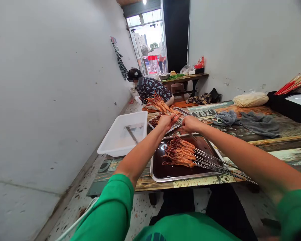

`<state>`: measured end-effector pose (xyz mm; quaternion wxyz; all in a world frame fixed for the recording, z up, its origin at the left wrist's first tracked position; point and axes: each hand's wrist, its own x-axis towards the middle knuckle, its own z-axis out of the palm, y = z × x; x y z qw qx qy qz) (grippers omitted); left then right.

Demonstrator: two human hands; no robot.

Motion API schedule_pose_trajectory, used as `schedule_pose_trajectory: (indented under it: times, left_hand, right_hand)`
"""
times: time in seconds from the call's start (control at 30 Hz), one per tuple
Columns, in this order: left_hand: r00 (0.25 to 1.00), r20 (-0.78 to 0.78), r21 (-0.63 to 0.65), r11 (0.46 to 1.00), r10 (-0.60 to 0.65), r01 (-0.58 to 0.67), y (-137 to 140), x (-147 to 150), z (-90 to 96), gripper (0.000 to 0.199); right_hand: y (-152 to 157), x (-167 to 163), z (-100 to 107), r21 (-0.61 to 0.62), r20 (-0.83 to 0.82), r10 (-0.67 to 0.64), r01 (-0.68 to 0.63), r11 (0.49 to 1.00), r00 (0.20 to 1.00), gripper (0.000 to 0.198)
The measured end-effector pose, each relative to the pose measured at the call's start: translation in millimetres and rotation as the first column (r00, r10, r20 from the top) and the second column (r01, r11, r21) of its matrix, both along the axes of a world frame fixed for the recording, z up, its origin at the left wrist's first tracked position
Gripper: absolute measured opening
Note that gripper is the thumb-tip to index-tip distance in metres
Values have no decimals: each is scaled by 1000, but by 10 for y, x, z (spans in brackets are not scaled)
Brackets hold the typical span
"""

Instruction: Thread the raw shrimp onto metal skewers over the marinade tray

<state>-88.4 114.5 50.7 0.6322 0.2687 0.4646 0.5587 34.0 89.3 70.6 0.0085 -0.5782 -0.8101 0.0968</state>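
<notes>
Person at a bench, seen from the head camera, with a bundle of loaded skewers held out in front of the body. The held skewers are raised above the far side of a metal tray, their food ends pointing away and to the left. The left hand is closed around the metal sticks just below the food; the right hand appears closed on the same sticks nearer their tail ends, though its fingertips are hidden. A second batch of skewers lies in the tray, heads in dark liquid, sticks projecting over the right-hand rim. Handling, as judged from appearance: the reddish-brown food with its thin, trailing strands is probably soft, wet and easily torn, whereas the sticks look slender, stiff and smooth. One skewer should be light; the gathered bundle is likely to be front-heavy, tending to dip at the food end and to fan out or twist if gripped at a single place. The sticks are the proper hold: one hand close behind the food to bear the weight, the other farther back to keep the tails together. Any liquid on the metal would make it slippery, favouring a firm, full-fist grip.
</notes>
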Motion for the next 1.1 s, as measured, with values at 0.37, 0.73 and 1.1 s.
schedule_pose_trajectory:
  times: [0.37,0.73,1.1]
  left_hand:
    - [982,-185,124,990,-39,63,348,-274,50,17]
    - [966,-260,283,956,-1,78,522,-326,109,17]
    - [894,-442,351,901,-79,253,564,-253,-15,18]
  right_hand:
    - [418,-303,-155,70,-47,-6,9,998,999,19]
    - [525,-347,-221,224,-174,10,30,974,985,24]
    - [615,-360,-496,235,-224,-25,79,969,974,26]
